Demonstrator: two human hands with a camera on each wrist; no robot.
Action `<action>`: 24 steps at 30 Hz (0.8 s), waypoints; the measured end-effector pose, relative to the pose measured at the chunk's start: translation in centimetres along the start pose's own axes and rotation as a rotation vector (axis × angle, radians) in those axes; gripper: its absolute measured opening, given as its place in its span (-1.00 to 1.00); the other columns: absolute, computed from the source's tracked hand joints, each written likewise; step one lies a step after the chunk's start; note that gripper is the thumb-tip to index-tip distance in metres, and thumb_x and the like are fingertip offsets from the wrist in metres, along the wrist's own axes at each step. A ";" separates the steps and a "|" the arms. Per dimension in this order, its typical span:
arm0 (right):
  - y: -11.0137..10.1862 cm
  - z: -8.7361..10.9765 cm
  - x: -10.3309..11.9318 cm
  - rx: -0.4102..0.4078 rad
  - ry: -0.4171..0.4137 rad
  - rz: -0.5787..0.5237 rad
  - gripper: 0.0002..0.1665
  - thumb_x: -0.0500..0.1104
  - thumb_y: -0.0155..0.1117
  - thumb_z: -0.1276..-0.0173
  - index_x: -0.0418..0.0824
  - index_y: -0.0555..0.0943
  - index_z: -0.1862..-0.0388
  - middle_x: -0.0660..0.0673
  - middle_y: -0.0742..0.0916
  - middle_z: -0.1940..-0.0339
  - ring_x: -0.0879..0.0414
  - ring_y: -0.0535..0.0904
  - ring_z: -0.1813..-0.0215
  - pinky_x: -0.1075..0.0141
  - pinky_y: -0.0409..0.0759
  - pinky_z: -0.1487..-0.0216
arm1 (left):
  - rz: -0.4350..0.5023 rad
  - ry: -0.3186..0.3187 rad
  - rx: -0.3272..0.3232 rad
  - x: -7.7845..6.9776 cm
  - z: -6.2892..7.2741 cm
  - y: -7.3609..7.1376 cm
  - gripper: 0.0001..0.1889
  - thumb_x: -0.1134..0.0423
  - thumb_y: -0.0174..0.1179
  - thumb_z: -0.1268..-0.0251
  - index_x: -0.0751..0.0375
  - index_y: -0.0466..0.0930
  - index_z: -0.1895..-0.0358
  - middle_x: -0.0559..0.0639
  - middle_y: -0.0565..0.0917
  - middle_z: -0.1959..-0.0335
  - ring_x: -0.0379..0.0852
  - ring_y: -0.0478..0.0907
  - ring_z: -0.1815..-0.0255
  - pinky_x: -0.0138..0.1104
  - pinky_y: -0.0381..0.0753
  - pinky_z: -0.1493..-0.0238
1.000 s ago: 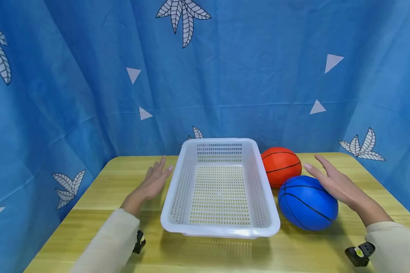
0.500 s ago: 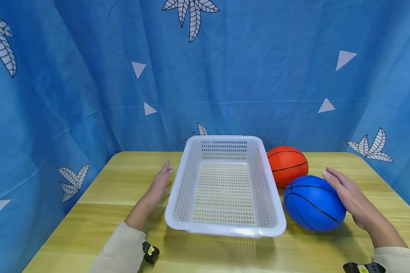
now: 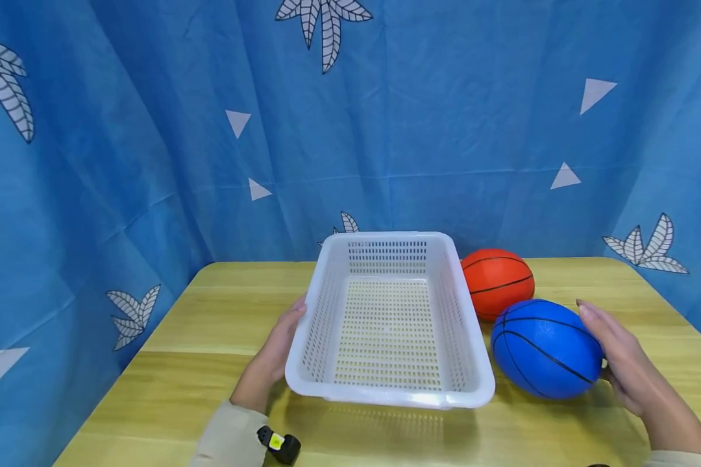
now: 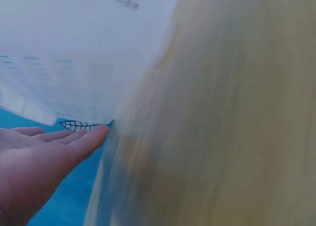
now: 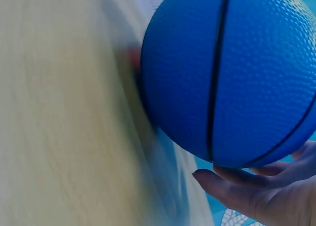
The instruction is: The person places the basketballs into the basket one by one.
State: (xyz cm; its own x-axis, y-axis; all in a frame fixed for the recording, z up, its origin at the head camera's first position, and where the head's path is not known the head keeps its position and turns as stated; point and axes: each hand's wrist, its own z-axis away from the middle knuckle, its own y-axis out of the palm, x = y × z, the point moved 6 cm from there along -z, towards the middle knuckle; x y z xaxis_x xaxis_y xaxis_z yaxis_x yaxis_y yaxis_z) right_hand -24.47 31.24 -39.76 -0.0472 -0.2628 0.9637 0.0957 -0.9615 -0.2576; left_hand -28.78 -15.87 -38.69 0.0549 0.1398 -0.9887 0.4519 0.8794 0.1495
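Note:
A white perforated plastic basket (image 3: 394,395) stands in the middle of the table. At its left wall is my left hand (image 3: 277,347), fingers extended, the fingertips partly hidden behind the rim. The left wrist view shows these fingers straight, close along the basket's side. Right of the basket lies a blue toy basketball (image 3: 546,350). My right hand (image 3: 627,363) is at that ball's right side, with thumb and fingers lightly bent. In the right wrist view the fingers overlap the edge of the blue ball (image 5: 222,73). A red toy basketball (image 3: 498,282) lies behind the blue one.
The wooden table (image 3: 210,337) runs back to a blue curtain (image 3: 415,117) with white leaf and triangle prints. Both balls lie close to the basket's right wall. A small black device (image 3: 279,444) is strapped at the left wrist.
My left hand has moved in to the basket's left wall. From above the blue ball, my right hand has come down to its right side. The head view has shifted slightly.

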 end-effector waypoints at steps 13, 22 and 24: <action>1.2 0.3 -0.1 0.105 0.034 0.104 -0.21 0.08 -0.24 -0.51 0.18 -0.38 -0.52 -0.57 -0.13 -0.38 -0.59 0.16 -0.18 0.00 0.56 0.17 | -0.019 0.002 -0.075 0.5 1.4 1.3 -0.37 -0.04 -0.57 -0.44 -0.02 -0.39 -0.52 0.26 -0.11 -0.49 0.21 0.03 -0.38 -0.14 0.15 -0.28; 0.9 0.1 -0.5 0.127 0.063 0.024 -0.22 0.06 -0.24 -0.50 0.22 -0.38 -0.51 -0.55 -0.13 -0.38 -0.29 0.40 -0.08 0.04 0.59 0.18 | -0.490 0.422 -0.079 1.4 1.2 -0.5 -0.40 0.02 -0.55 -0.51 0.24 -0.11 -0.49 0.44 0.32 -0.25 -0.05 0.48 -0.03 -0.26 0.52 0.02; 0.8 0.1 -0.7 0.118 0.065 0.019 -0.22 0.07 -0.24 -0.50 0.21 -0.36 -0.52 -0.51 -0.10 -0.39 -0.17 0.44 -0.05 0.07 0.59 0.18 | -0.498 0.390 -0.127 2.0 1.1 -0.9 -0.41 0.00 -0.53 -0.50 0.18 -0.08 -0.50 0.33 0.36 -0.29 -0.20 0.50 -0.06 -0.34 0.51 0.01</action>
State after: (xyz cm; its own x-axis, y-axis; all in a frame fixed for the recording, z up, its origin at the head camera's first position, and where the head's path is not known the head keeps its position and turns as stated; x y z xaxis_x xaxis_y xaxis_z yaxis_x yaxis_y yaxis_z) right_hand -24.29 30.69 -40.58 -0.1077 -0.2891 0.9512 0.2131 -0.9413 -0.2619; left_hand -28.10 -16.86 -40.82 -0.4730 -0.1646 -0.8656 0.2297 0.9254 -0.3015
